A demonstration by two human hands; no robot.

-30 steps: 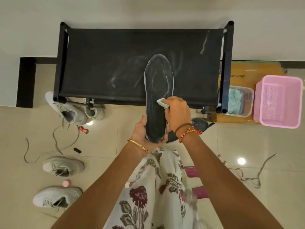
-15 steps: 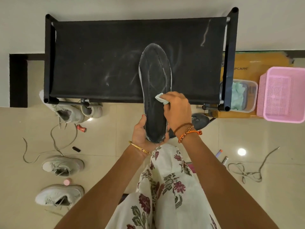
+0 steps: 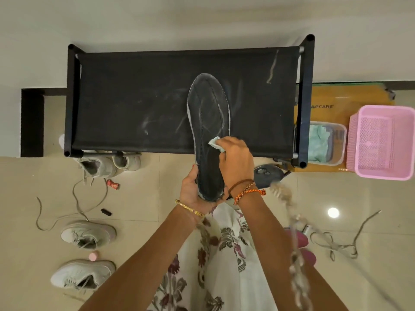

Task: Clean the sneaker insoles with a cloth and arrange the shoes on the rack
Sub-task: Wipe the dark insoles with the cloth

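Note:
A dark insole [image 3: 208,122] lies lengthwise over the front edge of the black shoe rack [image 3: 134,104], toe pointing away from me. My left hand [image 3: 193,191] grips its heel end from below. My right hand [image 3: 235,162] pinches a small pale cloth [image 3: 215,143] and presses it on the insole's middle. Two white sneakers [image 3: 87,235] [image 3: 82,276] sit on the floor at the left. Another pair [image 3: 107,163] is tucked under the rack's front left corner.
A clear tub with a green cloth [image 3: 323,142] and a pink basket [image 3: 384,142] stand right of the rack on a brown box [image 3: 336,102]. Loose laces [image 3: 74,205] [image 3: 343,243] trail on the tiled floor. A second dark insole [image 3: 268,172] lies behind my right wrist.
My right hand has held the cloth at about the same spot on the insole. The camera view has shifted, and a blurred strand now swings past my right arm.

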